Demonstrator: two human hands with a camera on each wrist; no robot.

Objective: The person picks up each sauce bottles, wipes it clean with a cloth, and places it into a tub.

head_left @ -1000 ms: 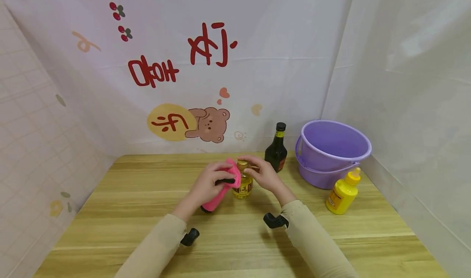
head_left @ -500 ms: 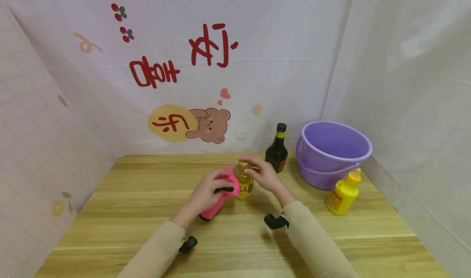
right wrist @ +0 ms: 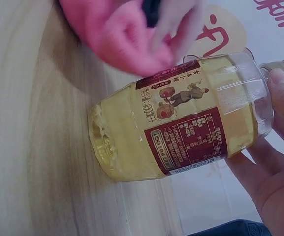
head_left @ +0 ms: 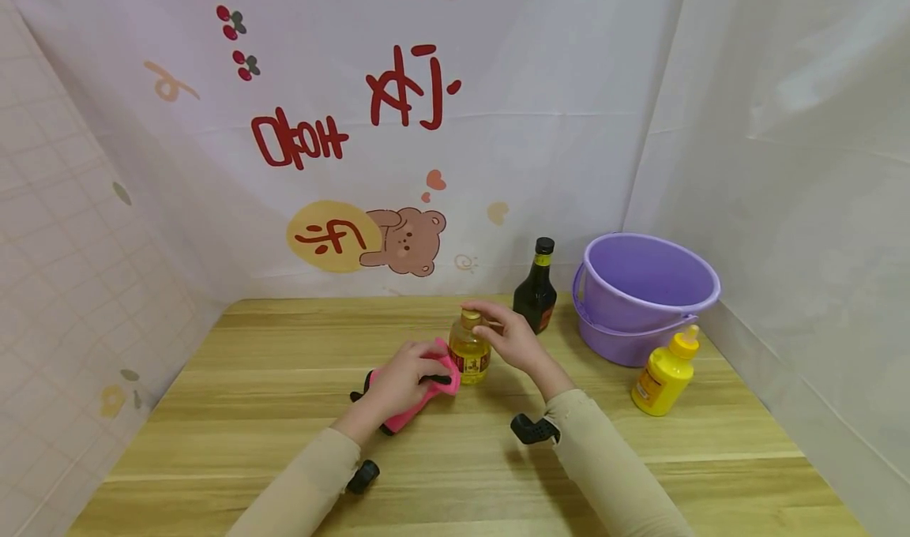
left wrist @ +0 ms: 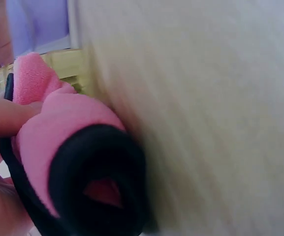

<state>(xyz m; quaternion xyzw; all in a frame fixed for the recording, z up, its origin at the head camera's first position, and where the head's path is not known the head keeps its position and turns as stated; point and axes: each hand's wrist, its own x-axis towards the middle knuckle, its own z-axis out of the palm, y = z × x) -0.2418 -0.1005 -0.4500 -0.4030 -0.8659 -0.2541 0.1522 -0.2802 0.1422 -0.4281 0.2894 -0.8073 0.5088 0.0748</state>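
Note:
A pink fuzzy cloth with black trim [head_left: 408, 415] is pinched and bunched in my left hand [head_left: 407, 381]. One end of the cloth lies against the left side of a small clear bottle of yellow cooking oil [head_left: 471, 354], low on its body. My right hand [head_left: 513, 336] holds this bottle by its neck and gold cap, and the bottle stands upright on the table. The right wrist view shows its dark red label [right wrist: 186, 142] with a printed figure. In the left wrist view, the black edge of the cloth [left wrist: 97, 142] curls into a loop.
Behind my right hand stands a dark sauce bottle [head_left: 536, 292] with a black cap. A purple bucket [head_left: 626, 343] is at the right rear, with a yellow squeeze bottle [head_left: 663, 379] in front of it. A printed curtain [head_left: 554, 166] backs the wooden table [head_left: 284, 347].
My left hand has slid the pink cloth down the oil bottle's side, toward me. More of the bottle and of the cloth's black edge shows. My right hand has stayed in place.

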